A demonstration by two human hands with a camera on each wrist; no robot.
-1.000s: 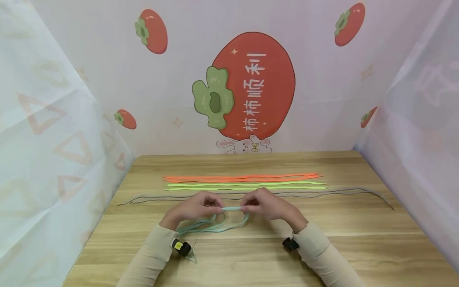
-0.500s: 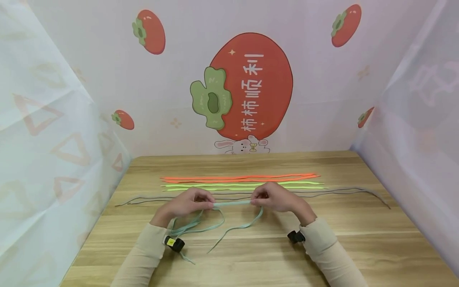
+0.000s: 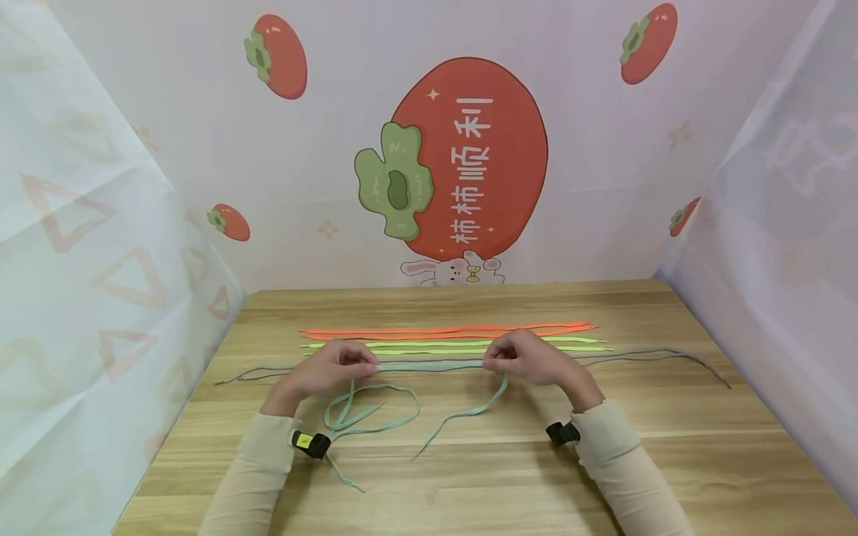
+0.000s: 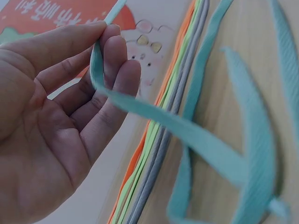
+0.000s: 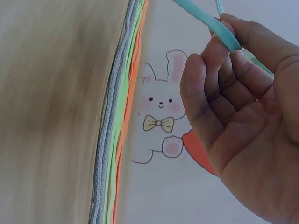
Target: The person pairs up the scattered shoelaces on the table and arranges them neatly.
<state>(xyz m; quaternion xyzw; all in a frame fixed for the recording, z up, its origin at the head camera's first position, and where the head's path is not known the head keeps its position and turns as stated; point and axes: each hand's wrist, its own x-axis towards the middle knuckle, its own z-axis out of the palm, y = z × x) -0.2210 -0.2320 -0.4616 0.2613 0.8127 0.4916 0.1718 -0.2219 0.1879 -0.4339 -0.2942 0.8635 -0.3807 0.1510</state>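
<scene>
A flat mint-green shoelace (image 3: 429,366) is stretched between both hands, just in front of the grey laces. My left hand (image 3: 334,368) pinches it between thumb and index finger; in the left wrist view the lace (image 4: 187,128) runs down from the fingertips into loose loops. My right hand (image 3: 532,359) pinches the lace farther right, and its free end (image 3: 469,413) trails toward me on the table. In the right wrist view the lace (image 5: 205,18) passes between thumb and fingertip. More loops (image 3: 375,428) lie below the left hand, by the wrist camera.
Behind the hands lie orange laces (image 3: 429,332), yellow-green laces (image 3: 570,349) and long grey laces (image 3: 643,355), stretched side by side across the wooden table (image 3: 509,484). A printed white cloth (image 3: 603,186) stands along the back, with cloth walls at both sides.
Both hands have moved apart and farther from me, lengthening the taut stretch of mint-green lace between them. The lace's free end now hangs from the right hand, and the loops on the left have spread.
</scene>
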